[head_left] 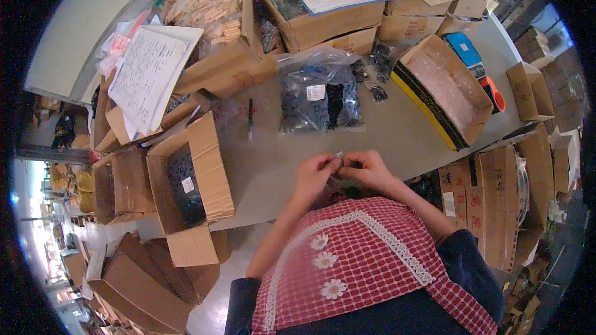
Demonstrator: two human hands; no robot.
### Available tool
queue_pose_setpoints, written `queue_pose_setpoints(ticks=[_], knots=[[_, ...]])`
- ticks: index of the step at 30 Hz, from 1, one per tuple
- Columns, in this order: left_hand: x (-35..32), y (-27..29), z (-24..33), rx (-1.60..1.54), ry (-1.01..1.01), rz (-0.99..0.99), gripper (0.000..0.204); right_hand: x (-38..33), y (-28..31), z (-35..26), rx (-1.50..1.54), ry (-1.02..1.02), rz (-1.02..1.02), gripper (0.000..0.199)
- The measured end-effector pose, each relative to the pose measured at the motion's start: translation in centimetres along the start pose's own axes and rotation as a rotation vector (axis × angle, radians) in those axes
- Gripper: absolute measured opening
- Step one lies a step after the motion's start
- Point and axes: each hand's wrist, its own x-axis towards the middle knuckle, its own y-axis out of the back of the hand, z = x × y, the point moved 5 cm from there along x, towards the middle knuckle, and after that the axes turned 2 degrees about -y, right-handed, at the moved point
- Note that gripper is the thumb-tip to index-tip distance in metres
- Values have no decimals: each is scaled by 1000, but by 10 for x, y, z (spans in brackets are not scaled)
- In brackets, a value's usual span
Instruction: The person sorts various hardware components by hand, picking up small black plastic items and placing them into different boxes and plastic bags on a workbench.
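Observation:
Close together at the table's near edge, my left hand (pixel 315 174) and my right hand (pixel 367 169) meet with fingertips pinched. Between them shows a bit of something small, pale and clear (pixel 339 156), perhaps plastic; most of it is hidden by my fingers. Just beyond my hands lies a large clear plastic bag (pixel 301 110) of dark pieces with a white label. Some small clear bags with dark pieces (pixel 375 74) rest to the right of it. A black pen (pixel 251 119) lies on the table to its left.
An open cardboard box (pixel 162 167) holding a labelled dark bag stands at left. To the right are a black-and-yellow box (pixel 428 102) of clear plastic bags, a blue device (pixel 463 48) and an orange tape roll (pixel 493 94). Boxes topped with papers (pixel 149 77) line the back.

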Motion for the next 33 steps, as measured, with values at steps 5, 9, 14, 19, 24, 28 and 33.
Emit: queue_pose_setpoints(ticks=[5, 9, 14, 19, 24, 28, 33], knots=[[-7, 9, 16, -201, 36, 59, 22, -4, 9, -23, -14, 33, 162, 23], [-8, 13, 17, -93, 34, 113, 21, -4, 8, -28, -140, 184, 203, 25], [-8, 15, 26, 8, -50, 173, 12, -6, 7, -38, -170, 239, 215, 28], [-8, 15, 23, -75, -98, 209, 12, -6, 3, -41, -38, 181, 231, 31], [-9, 12, 23, -149, -67, 217, 15, -4, 3, -37, 36, 81, 206, 29], [-8, 13, 19, -220, -54, 160, 16, -2, 4, -22, 294, -42, 160, 28], [-9, 13, 20, -186, -88, 102, 15, -4, 4, -25, 463, -94, 101, 29]])
